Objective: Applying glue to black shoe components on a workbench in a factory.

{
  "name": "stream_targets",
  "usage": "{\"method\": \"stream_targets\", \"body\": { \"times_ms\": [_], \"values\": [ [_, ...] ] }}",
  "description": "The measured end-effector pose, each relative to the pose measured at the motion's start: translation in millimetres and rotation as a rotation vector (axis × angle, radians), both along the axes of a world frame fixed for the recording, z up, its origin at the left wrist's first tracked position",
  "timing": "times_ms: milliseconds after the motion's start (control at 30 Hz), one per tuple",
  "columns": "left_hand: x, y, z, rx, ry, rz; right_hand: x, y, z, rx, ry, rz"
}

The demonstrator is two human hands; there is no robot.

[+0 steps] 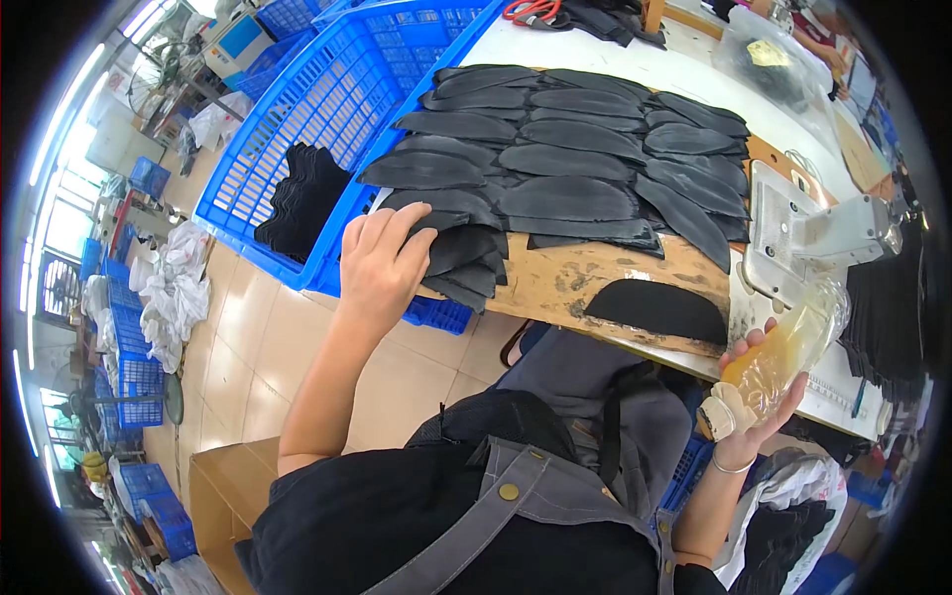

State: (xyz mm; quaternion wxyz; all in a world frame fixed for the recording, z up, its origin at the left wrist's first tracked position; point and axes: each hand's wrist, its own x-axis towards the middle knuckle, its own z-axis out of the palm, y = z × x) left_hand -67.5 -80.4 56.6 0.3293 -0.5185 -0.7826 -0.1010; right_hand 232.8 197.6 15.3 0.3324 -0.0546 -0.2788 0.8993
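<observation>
My left hand [385, 260] is at the near left corner of rows of overlapping black leaf-shaped pieces [565, 198]. Its thumb and fingers close on the edge of a black leaf-shaped piece [436, 222] there; the fingertips are partly hidden. More such pieces [464, 266] fan out below it, over the board's edge. In my right hand [752, 448], at the table's right front, is a clear plastic squeeze bottle [783, 367] with yellow liquid, tilted, a pale wrapping round its lower end. A single black curved piece [656, 311] lies flat on the stained brown board [540, 281].
A blue plastic basket [260, 169] holding a black stack [305, 203] stands left of the table. A metal machine part [833, 233] sits at the right. Red-handled scissors [533, 10] lie at the back. A cardboard box [230, 496] is on the tiled floor [260, 347].
</observation>
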Motion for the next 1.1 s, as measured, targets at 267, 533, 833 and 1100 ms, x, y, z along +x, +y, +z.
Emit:
{"method": "stream_targets", "body": {
  "times_ms": [267, 533, 833, 1100],
  "values": [
    [0.1, 0.0, -0.2, 0.042, 0.014, 0.009, 1.1, -1.0, -2.3, 0.018, 0.005, -0.007],
    [0.2, -0.8, 3.1, 0.043, 0.025, 0.036, -0.4, -4.5, -0.4, 0.002, -0.018, -0.033],
    [8.8, 0.2, 6.8, -0.001, 0.015, 0.083, -1.1, -6.2, 2.7, 0.015, -0.031, -0.042],
    [20.3, 15.2, 0.4, 0.261, -0.073, -0.105, -3.6, -6.3, 5.6, 0.023, -0.02, -0.105]
  ]
}}
